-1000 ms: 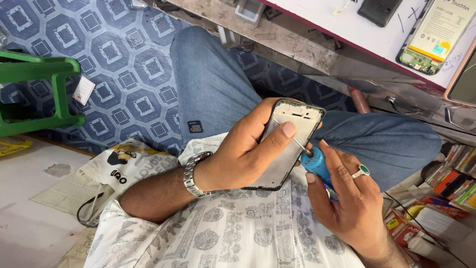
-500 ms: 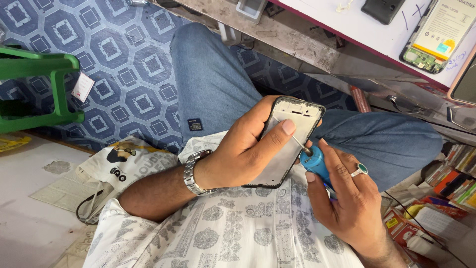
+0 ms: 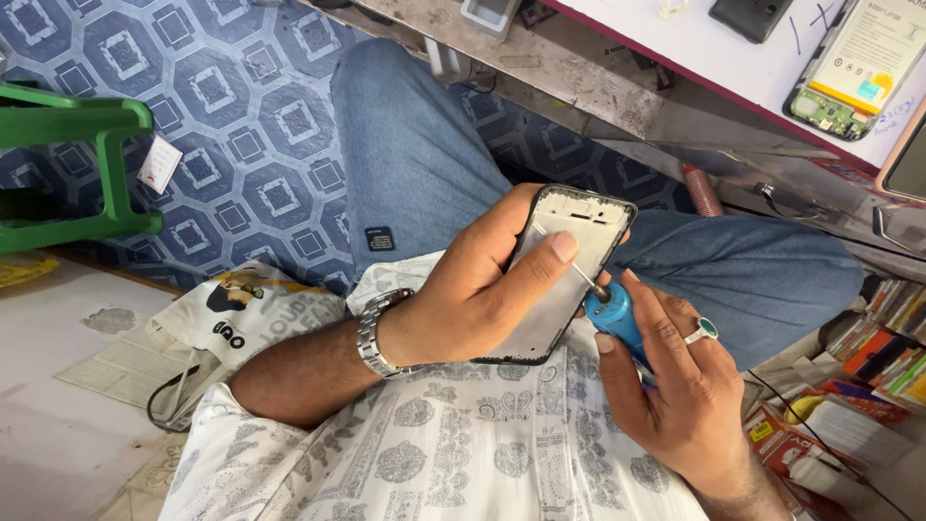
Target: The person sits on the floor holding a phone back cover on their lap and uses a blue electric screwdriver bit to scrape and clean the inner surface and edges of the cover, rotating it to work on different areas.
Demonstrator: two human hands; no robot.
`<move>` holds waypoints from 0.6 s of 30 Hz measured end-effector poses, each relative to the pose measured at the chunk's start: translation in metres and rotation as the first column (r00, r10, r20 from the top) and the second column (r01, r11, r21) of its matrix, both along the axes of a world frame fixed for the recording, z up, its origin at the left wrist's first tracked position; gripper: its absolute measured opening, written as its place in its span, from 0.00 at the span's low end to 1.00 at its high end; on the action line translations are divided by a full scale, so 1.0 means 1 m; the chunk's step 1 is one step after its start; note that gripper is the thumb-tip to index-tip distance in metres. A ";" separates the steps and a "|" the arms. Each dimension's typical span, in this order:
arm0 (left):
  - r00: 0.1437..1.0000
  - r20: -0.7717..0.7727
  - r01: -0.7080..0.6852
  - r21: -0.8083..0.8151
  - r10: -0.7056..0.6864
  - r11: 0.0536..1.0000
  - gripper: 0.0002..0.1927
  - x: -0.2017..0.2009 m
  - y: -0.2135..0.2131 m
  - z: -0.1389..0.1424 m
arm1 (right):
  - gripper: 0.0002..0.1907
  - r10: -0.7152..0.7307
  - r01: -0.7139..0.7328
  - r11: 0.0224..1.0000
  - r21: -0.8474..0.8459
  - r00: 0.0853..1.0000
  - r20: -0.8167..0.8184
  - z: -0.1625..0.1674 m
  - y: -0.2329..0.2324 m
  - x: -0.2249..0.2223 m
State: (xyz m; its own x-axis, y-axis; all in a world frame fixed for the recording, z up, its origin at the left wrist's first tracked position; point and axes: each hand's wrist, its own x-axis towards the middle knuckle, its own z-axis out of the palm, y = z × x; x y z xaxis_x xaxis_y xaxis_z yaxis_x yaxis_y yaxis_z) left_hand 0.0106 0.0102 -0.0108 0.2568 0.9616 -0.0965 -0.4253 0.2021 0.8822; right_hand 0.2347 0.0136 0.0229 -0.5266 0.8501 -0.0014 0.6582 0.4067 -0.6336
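Blue plastic forms the handle of the small screwdriver [image 3: 614, 318], pinched in the closed fingers [image 3: 617, 359] of the right hand [image 3: 675, 386], its thin steel shaft angled up and left to meet the right edge of the phone frame [image 3: 569, 265]. The left hand [image 3: 473, 299] wraps the frame from the left, fingers curled behind it and the thumb laid flat across its pale inner face, so the piece sits over the lap, just above the patterned white shirt [image 3: 434, 453].

As a judgement, driving a tiny screw here goes best with the shaft kept in line with the screw, light steady pressure, and the turn made by rolling the handle between fingertips rather than by the wrist; the thumb bracing close to the tip helps stop the frame from twisting. A slip could scratch the frame or nick the thumb.

The frame is a thin dark rectangle with rounded corners and a whitish matte panel inside. A steel link watch [image 3: 378, 333] circles the left wrist, and a ring with a green stone [image 3: 704, 331] sits on the right hand. The blue jeans [image 3: 415, 145] are soft denim. On the white counter [image 3: 694, 48] lies an opened phone [image 3: 858, 68] with its pale battery and green circuit board exposed. A green plastic stool [image 3: 87, 145] stands on the blue patterned floor [image 3: 193, 77].
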 end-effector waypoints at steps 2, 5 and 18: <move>1.000 -0.021 -0.004 0.006 0.004 1.000 0.14 0.000 -0.001 0.000 | 0.27 -0.002 0.002 1.000 -0.002 1.000 0.007 0.001 0.000 0.000; 1.000 -0.017 -0.004 -0.001 0.004 1.000 0.13 0.001 -0.001 0.000 | 0.27 0.000 0.000 1.000 -0.009 1.000 0.003 0.002 0.000 0.000; 1.000 0.029 -0.008 -0.036 0.009 0.999 0.14 0.002 -0.001 0.002 | 0.28 0.014 -0.015 0.999 0.031 0.999 0.031 0.002 0.000 0.001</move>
